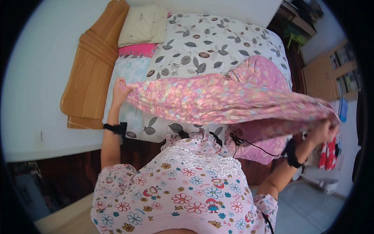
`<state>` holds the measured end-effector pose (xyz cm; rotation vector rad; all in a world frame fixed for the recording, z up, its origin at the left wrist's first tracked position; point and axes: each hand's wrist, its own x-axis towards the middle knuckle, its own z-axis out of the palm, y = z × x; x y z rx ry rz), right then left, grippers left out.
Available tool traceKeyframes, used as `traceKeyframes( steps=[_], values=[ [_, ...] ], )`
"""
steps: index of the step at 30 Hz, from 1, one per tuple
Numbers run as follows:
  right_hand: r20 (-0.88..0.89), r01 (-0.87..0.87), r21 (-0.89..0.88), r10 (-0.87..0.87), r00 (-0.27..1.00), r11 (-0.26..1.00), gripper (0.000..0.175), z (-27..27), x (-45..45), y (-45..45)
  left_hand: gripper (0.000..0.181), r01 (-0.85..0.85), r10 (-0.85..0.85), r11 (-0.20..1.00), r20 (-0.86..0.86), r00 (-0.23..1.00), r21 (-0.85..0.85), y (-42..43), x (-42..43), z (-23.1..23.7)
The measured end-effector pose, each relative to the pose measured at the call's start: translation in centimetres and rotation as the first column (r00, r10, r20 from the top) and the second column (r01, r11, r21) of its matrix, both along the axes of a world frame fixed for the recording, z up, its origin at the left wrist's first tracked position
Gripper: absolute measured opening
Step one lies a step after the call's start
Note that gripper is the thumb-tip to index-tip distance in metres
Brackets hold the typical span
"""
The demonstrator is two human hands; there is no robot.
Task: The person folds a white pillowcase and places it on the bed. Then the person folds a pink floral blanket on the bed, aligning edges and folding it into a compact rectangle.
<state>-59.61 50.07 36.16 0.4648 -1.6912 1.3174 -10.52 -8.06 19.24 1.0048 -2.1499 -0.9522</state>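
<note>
A pink floral cloth (pixel 204 98), apparently a quilt or its cover, is stretched between my two hands above the bed. My left hand (pixel 121 90) grips its left end over the pale blue patterned bedding. Out to the right, my right hand (pixel 324 131) clutches the opposite end, which is blurred. More of the same pink fabric (pixel 260 70) lies bunched on the bed behind the stretched part. Another fold (pixel 257 152) hangs over the bed's near edge. Beneath it all is a white sheet (pixel 201 38) printed with grey leaves.
A wooden headboard (pixel 93 67) runs along the bed's left side. A folded cream blanket (pixel 143 25) rests on a pink cloth (pixel 137 50) near it. A black cord (pixel 260 147) trails from my right wrist. A wooden cabinet (pixel 320 76) with shelves stands at the right.
</note>
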Motion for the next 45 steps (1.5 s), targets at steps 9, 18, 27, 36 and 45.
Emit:
traceKeyframes(
  steps=[9, 18, 27, 36, 45],
  values=[
    [0.070, -0.199, -0.043, 0.202, 0.977, 0.979, 0.021, 4.9, -7.1, 8.6, 0.048, 0.296, -0.315, 0.947, 0.195, 0.929, 0.122, -0.6, 5.0, -0.5],
    [0.278, -0.470, -0.184, 0.505, 0.817, 0.863, 0.014, 4.3, -5.9, 4.7, 0.039, -0.058, 0.067, 0.959, -0.022, 0.998, 0.277, -2.3, 8.1, -4.5],
    [0.355, -0.912, 0.219, 0.842, 0.406, 0.348, 0.015, 1.4, 18.8, -22.3, 0.062, 0.645, -0.637, 0.760, -0.279, 0.718, -0.075, 15.7, -14.0, 8.1],
    [0.582, -0.968, -0.120, 0.806, 0.110, 0.219, 0.023, -3.8, 23.4, -22.3, 0.034, 0.623, -0.577, 0.761, -0.249, 0.778, 0.179, 21.3, -12.1, 11.6],
    [0.644, -0.935, 0.086, 0.697, 0.315, 0.343, 0.017, -12.3, 22.5, -18.2, 0.027, 0.332, -0.186, 0.934, -0.620, 0.763, 0.129, 20.7, -7.9, 10.4]
  ],
)
